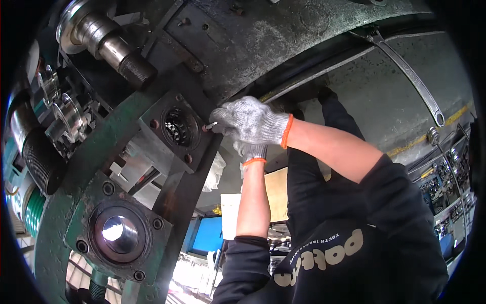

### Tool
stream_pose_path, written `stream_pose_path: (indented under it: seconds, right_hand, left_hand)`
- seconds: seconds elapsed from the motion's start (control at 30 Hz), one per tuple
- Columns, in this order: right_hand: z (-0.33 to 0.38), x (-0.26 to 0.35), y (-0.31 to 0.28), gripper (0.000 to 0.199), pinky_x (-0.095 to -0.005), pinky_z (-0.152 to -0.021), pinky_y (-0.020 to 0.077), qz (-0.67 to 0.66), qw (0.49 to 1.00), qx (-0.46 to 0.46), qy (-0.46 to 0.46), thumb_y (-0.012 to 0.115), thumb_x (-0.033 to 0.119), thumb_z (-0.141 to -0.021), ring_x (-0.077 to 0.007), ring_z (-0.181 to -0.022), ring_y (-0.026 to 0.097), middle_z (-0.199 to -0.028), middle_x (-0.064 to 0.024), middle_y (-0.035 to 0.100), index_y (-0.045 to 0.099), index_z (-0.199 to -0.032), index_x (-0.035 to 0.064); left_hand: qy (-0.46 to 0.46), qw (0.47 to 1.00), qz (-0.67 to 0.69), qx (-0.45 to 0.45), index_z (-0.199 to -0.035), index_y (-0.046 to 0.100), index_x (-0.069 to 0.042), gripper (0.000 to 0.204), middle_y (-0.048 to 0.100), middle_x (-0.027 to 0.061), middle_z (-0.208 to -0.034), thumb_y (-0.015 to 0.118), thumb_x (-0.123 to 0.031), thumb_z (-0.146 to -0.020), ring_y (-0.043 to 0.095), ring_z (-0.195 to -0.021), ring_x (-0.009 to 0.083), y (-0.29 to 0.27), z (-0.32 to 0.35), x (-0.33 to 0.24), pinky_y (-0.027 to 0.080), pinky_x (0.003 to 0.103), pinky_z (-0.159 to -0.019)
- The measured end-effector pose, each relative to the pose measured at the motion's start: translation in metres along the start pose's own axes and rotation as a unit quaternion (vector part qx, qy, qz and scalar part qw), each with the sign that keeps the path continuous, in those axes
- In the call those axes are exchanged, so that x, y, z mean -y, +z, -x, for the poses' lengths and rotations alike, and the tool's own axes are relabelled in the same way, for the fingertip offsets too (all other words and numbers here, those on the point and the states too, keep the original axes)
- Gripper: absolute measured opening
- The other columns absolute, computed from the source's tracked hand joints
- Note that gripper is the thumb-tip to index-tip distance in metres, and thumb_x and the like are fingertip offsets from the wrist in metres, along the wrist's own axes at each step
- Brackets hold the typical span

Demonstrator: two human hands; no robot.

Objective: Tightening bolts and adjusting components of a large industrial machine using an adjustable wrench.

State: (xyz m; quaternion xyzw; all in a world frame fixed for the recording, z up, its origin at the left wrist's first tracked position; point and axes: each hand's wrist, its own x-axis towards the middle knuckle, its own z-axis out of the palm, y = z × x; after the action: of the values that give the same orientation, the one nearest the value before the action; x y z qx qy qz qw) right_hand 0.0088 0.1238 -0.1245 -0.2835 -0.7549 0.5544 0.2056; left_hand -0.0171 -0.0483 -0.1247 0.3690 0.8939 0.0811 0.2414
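My right hand (247,120), in a grey knit glove with an orange cuff, is closed at the right corner of a dark square bearing block (169,147). From its curled fingers pokes a short shiny metal rod (212,124), its end at a bolt hole in that corner. How much of the rod lies inside the glove is hidden. Just below and partly behind it is my left hand (251,150), gloved the same way; its fingers are covered by the right hand. Inside the block's round bore a ring of bearing rollers (175,130) shows.
A second block with a shiny shaft end (120,233) sits lower left on the green frame (53,238). Threaded shafts (114,48) jut out at upper left. A large wrench (407,73) leans at upper right. A blue box (207,234) stands below.
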Motion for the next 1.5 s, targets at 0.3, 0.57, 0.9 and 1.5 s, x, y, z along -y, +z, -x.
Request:
stream_pose_path:
  seconds: [0.3,0.57,0.9,1.5]
  right_hand:
    - [0.01,0.026,-0.021,0.026,-0.0423,-0.057,0.0495,-0.131,0.978,-0.05,0.156,0.061,0.031,-0.092,-0.034,-0.058,0.062,-0.072,-0.0124,0.068,0.066,-0.085,0.0064]
    - [-0.012,0.053,-0.037,0.022,-0.032,-0.04,0.0402,-0.418,0.783,0.079,0.454,0.059,0.021,-0.089,-0.018,-0.043,0.051,-0.063,-0.0092,0.062,0.07,-0.081,0.0037]
    - [-0.03,0.05,-0.035,0.02,-0.0285,-0.037,0.0344,-0.642,0.542,0.095,0.534,0.057,0.017,-0.086,-0.0133,-0.04,0.047,-0.06,-0.0083,0.06,0.065,-0.071,0.0071]
    - [-0.008,0.027,-0.008,0.03,-0.0414,-0.054,0.0458,0.009,1.0,-0.011,-0.003,0.061,0.028,-0.097,-0.0322,-0.055,0.059,-0.066,-0.0135,0.062,0.063,-0.084,0.0013]
  left_hand:
    - [0.108,0.99,0.075,-0.053,-0.122,0.058,0.008,0.037,0.068,0.0246,-0.086,0.061,-0.01,-0.091,0.064,-0.064,0.0375,-0.038,0.02,-0.016,0.05,0.043,-0.058]
    - [-0.008,0.989,0.128,-0.073,-0.115,0.066,0.01,0.03,0.069,0.0197,-0.082,0.055,-0.002,-0.09,0.055,-0.055,0.0226,-0.144,0.06,-0.065,0.046,0.034,-0.053]
    - [0.028,0.96,0.137,-0.241,-0.116,0.067,0.008,0.031,0.066,0.0101,-0.074,0.051,0.003,-0.09,0.044,-0.055,0.0116,-0.191,0.001,-0.15,0.04,0.026,-0.051]
    - [0.039,0.977,-0.039,-0.205,-0.123,0.059,0.006,0.034,0.072,0.0167,-0.092,0.045,-0.009,-0.097,0.059,-0.057,0.0235,-0.085,0.088,-0.011,0.048,0.032,-0.052]
